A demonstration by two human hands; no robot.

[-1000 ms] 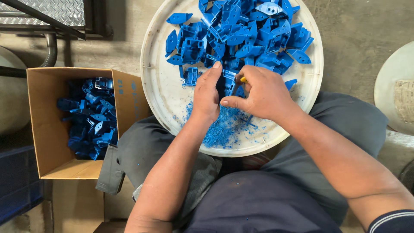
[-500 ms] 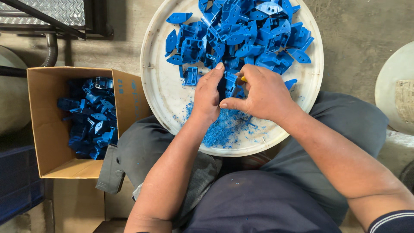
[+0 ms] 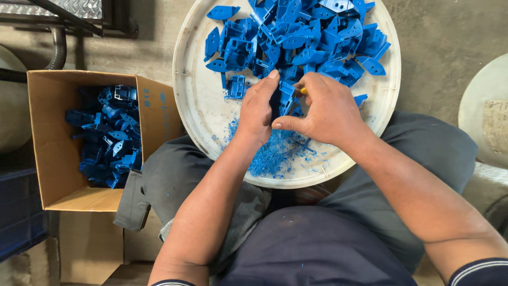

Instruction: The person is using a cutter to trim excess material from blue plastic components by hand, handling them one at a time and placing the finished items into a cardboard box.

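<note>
A round white tray (image 3: 198, 106) rests on my lap, piled at its far side with several blue plastic parts (image 3: 312, 37). My left hand (image 3: 257, 111) grips one blue plastic part (image 3: 286, 98) over the tray's middle. My right hand (image 3: 323, 111) is closed around a small tool with a yellow handle (image 3: 303, 91), mostly hidden, held against that part. A heap of blue shavings (image 3: 278, 153) lies on the tray just below both hands.
An open cardboard box (image 3: 55, 143) holding several blue parts (image 3: 108, 135) stands on the floor to my left. A pale round object (image 3: 484, 111) sits at the right edge. Metal framing (image 3: 53, 10) and a pipe are at top left.
Both hands stay over the tray's middle with the part between them; only slight finger shifts show.
</note>
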